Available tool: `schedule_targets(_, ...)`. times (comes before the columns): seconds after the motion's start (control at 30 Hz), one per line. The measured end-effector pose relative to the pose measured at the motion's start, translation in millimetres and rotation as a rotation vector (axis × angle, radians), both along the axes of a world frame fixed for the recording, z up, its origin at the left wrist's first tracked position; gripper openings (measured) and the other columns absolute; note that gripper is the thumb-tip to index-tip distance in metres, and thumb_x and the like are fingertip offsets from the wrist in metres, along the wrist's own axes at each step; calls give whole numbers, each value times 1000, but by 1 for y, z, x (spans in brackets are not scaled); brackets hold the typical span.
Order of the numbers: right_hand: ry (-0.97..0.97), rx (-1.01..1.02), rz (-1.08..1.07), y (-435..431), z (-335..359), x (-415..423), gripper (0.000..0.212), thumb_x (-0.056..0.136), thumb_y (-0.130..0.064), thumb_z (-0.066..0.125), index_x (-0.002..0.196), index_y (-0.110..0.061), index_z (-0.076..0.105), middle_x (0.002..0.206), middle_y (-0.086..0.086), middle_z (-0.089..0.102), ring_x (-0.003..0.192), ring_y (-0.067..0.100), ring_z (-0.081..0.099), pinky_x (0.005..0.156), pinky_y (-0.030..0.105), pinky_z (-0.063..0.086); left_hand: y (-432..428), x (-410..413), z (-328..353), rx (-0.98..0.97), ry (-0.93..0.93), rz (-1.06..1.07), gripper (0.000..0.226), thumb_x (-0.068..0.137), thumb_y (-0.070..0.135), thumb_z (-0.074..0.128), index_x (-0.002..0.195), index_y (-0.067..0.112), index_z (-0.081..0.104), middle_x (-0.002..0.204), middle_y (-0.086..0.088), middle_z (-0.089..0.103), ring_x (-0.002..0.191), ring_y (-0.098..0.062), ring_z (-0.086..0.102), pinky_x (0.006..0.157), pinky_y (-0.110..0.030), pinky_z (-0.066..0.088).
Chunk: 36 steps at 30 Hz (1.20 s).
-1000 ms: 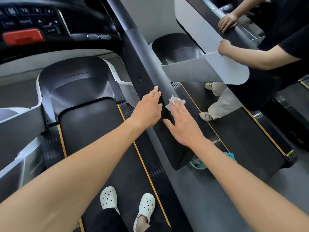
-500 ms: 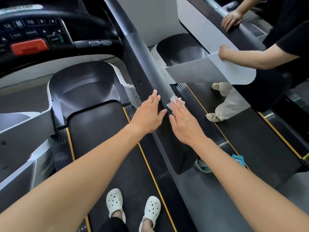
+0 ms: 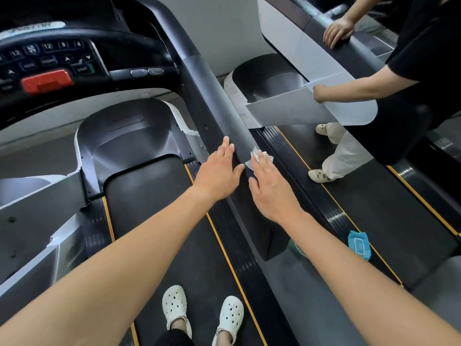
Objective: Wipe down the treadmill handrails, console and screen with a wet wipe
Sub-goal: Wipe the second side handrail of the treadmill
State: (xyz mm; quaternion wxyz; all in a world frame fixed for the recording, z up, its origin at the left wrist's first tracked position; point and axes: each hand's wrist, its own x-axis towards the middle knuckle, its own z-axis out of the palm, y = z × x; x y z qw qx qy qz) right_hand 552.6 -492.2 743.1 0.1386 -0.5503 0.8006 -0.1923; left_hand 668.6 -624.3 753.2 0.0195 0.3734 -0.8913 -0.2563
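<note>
We see a dark grey handrail (image 3: 224,121) and a white wipe (image 3: 260,156). Our console (image 3: 119,48) is black, its keys grey with white marks, the stop bar (image 3: 47,79) red and the start key (image 3: 83,69) edged green. The belt (image 3: 154,196) is black, lined by yellow stripes (image 3: 222,248) and ribbed black side strips (image 3: 239,258). Our clogs (image 3: 174,305) are white, dotted with holes. The pack (image 3: 359,244) is blue with a white label. The other person wears a black shirt (image 3: 429,58), white trousers (image 3: 346,151) and cream shoes (image 3: 319,174) with dark spots.
</note>
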Motion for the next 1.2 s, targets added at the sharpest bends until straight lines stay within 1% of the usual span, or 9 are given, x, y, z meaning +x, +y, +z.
schedule_targets(0.13,144,30,67,29,-8,0,62,109,-30,36,164,-13,12,172,3,8,159,15,2,129,34,12,2,-1,-1,7,-6,10,68,108,44,41,163,13,16,173,3,-3,157,-25,18,120,-51,33)
schedule_targets(0.33,-126,46,-104,-8,5,-6,59,112,-34,31,165,-20,11,172,-4,4,158,11,3,123,29,14,12,-2,-3,-44,-11,45,67,109,43,38,164,13,15,174,0,1,157,-26,14,122,-49,31)
schedule_targets(0.5,-42,-55,-20,34,-6,3,54,111,-22,33,163,-13,21,171,2,15,158,13,7,128,30,11,33,11,-12,-122,82,-55,63,108,42,45,162,14,26,172,2,15,157,-21,17,126,-42,26)
schedule_targets(0.6,82,-153,10,73,-22,10,52,108,-15,33,159,-6,32,167,6,29,157,19,18,127,38,23,41,23,-20,-178,102,-157,63,108,44,46,162,16,28,171,4,18,156,-19,20,126,-40,26)
schedule_targets(0.67,67,-187,-16,79,-28,10,51,106,-15,35,157,-6,37,165,6,34,156,21,24,126,40,27,43,25,-23,-161,106,-159,63,108,44,45,163,18,26,172,6,15,156,-18,20,126,-38,24)
schedule_targets(0.8,-107,-118,-118,45,-13,4,52,110,-20,35,161,-16,30,169,-2,24,157,13,17,124,29,21,46,21,-23,-110,124,-121,63,108,43,45,163,18,26,172,8,14,156,-18,19,127,-38,22)
schedule_targets(0.87,-181,-81,-135,29,-8,-2,52,111,-23,33,163,-20,25,170,-6,18,157,11,14,123,29,22,47,20,-23,-82,132,-99,63,107,43,46,162,20,26,172,9,15,156,-16,18,127,-38,22)
schedule_targets(1.03,-127,-157,-112,54,-21,5,54,109,-17,37,162,-20,29,169,-5,22,157,9,13,126,28,19,49,20,-24,-66,141,-77,61,108,41,45,162,22,26,171,10,14,156,-13,18,127,-35,21)
schedule_targets(1.2,-75,-195,-131,71,-28,11,53,107,-14,41,159,-17,35,167,-3,29,156,13,20,125,33,26,50,20,-24,-56,137,-81,61,109,41,43,163,22,22,172,11,11,155,-15,21,126,-39,24)
